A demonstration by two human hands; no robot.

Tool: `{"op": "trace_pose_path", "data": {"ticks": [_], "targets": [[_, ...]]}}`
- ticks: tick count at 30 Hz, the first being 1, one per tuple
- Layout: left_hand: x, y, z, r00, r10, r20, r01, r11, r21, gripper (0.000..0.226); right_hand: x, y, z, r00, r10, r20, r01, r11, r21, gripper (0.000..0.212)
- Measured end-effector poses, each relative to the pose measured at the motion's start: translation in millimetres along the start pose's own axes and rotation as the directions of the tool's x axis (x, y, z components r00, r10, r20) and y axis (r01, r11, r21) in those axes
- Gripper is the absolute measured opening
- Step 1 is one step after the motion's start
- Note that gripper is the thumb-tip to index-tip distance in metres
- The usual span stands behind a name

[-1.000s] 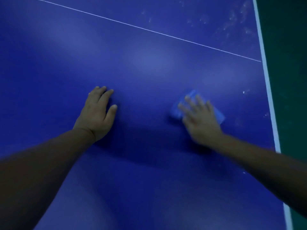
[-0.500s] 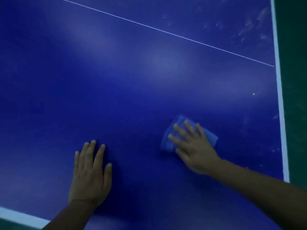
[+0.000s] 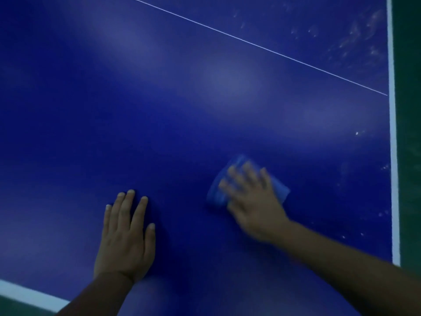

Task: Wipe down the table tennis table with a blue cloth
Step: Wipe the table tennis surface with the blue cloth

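Head view: left hand (image 3: pixel 125 236) flat on table tennis table (image 3: pixel 159 110), fingers straight, close together, holding nothing. Right hand (image 3: pixel 252 201) blurred, fingers spread and straight, pressing blue cloth (image 3: pixel 216 192) against tabletop, right of left hand. Thin white centre line (image 3: pixel 250 43) runs diagonally above. White edge band (image 3: pixel 393 133) at right. Pale smudges (image 3: pixel 355 35) near far right corner.

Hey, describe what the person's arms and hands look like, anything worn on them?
Both forearms are bare as far as the frame shows: no sleeves, gloves, watch or rings visible. The left hand shows short, pale fingernails. The right hand is motion-blurred, so finer detail cannot be made out.
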State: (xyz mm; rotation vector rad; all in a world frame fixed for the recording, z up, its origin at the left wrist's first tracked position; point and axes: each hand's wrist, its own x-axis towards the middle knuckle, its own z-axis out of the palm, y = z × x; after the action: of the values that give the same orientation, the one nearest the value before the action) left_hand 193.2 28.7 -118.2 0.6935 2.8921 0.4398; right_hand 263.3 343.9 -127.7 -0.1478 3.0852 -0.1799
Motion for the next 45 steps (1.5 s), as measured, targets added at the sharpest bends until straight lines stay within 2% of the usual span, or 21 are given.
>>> {"op": "trace_pose_path", "data": {"ticks": [2,3,5,7,10,14,15,17,19,21,23,25,27,30,32,34,36,38,41,43,45], "targets": [[0.2,0.9,-1.7,1.000,-0.006,0.018,0.006,1.000,0.002,0.061,-4.3,0.6,-4.4,0.944,-0.314,0.103,0.315,0.949,0.012,0.051],[0.4,1.2,-2.7,1.000,-0.011,0.029,0.011,1.000,0.005,0.060,13.1,19.1,-8.7,0.949,-0.304,0.084,0.305,0.952,0.001,0.051],[0.7,1.5,-4.0,0.999,-0.016,0.041,0.016,1.000,0.010,0.060,70.2,61.0,-19.5,1.000,0.004,0.017,-0.004,1.000,-0.007,0.053],[0.0,2.1,-4.5,0.999,-0.011,0.043,0.011,1.000,0.001,0.060,128.0,98.1,-32.5,0.939,0.344,0.001,-0.344,0.939,0.014,0.051],[0.3,2.1,-6.2,0.999,-0.021,0.034,0.022,0.999,-0.026,0.059,196.7,103.6,-40.2,0.925,0.380,0.015,-0.380,0.924,0.025,0.051],[-2.5,1.5,-4.7,0.998,-0.061,0.002,0.061,0.998,-0.011,0.060,232.5,14.1,-29.5,0.994,-0.075,0.076,0.078,0.996,-0.032,0.052],[-2.7,1.2,-4.1,0.998,-0.065,-0.007,0.065,0.998,-0.003,0.061,214.9,-10.5,-23.0,0.957,-0.276,0.093,0.281,0.959,-0.041,0.052],[-2.6,-0.4,-3.4,0.998,-0.055,-0.012,0.055,0.998,0.002,0.060,142.0,-40.0,-13.0,0.757,-0.632,0.164,0.643,0.766,-0.017,0.050],[-2.5,-1.2,-3.1,0.999,-0.041,-0.011,0.041,0.999,0.012,0.059,69.8,-21.6,-10.9,0.629,-0.752,0.197,0.757,0.650,0.066,0.046],[-2.4,-0.8,-2.1,1.000,-0.028,-0.002,0.028,0.999,0.027,0.058,39.8,35.8,-18.9,0.743,-0.645,0.177,0.650,0.759,0.037,0.045],[-2.6,-1.1,-1.9,1.000,-0.014,0.006,0.014,1.000,0.025,0.057,37.2,97.6,-29.6,0.973,-0.203,0.111,0.207,0.978,-0.022,0.051],[-2.0,-1.2,-3.1,1.000,0.000,0.011,0.000,1.000,0.020,0.057,44.2,140.4,-41.2,0.959,0.283,0.026,-0.282,0.959,-0.020,0.060],[-1.9,0.0,-4.3,1.000,0.006,0.019,-0.006,1.000,0.018,0.056,46.7,140.9,-44.6,0.863,0.504,-0.021,-0.504,0.864,0.018,0.062],[-2.3,0.9,-5.1,0.999,0.014,0.036,-0.014,1.000,0.017,0.057,10.4,89.5,-27.1,0.886,0.460,-0.050,-0.460,0.888,0.019,0.057],[-2.2,0.8,-6.2,0.999,0.024,0.035,-0.024,1.000,0.009,0.058,-51.2,41.4,-8.4,0.991,0.129,0.019,-0.129,0.991,-0.022,0.051],[-1.1,1.1,-5.5,0.998,0.050,0.033,-0.050,0.999,0.009,0.058,-96.4,36.6,-10.7,0.949,-0.269,0.166,0.279,0.959,-0.040,0.049],[-1.2,0.7,-4.3,0.997,0.065,0.038,-0.066,0.998,0.017,0.059,-92.6,69.8,-21.4,0.909,-0.357,0.214,0.377,0.924,-0.058,0.049],[-1.3,1.3,-4.6,0.996,0.079,0.038,-0.080,0.997,0.025,0.059,-63.7,98.4,-28.2,0.997,-0.006,0.081,0.010,0.999,-0.047,0.050],[-1.6,3.4,-5.5,0.994,0.098,0.041,-0.099,0.994,0.042,0.060,-36.7,106.7,-33.1,0.821,0.571,-0.033,-0.568,0.821,0.060,0.053],[-1.4,2.8,-5.4,0.994,0.108,0.035,-0.109,0.993,0.036,0.061,-46.0,77.8,-23.4,0.766,0.642,-0.043,-0.640,0.767,0.048,0.057],[-1.9,1.1,-5.3,0.993,0.117,0.021,-0.118,0.993,0.021,0.062,-76.9,26.9,-8.9,0.819,0.570,-0.063,-0.570,0.821,0.025,0.058]]}}
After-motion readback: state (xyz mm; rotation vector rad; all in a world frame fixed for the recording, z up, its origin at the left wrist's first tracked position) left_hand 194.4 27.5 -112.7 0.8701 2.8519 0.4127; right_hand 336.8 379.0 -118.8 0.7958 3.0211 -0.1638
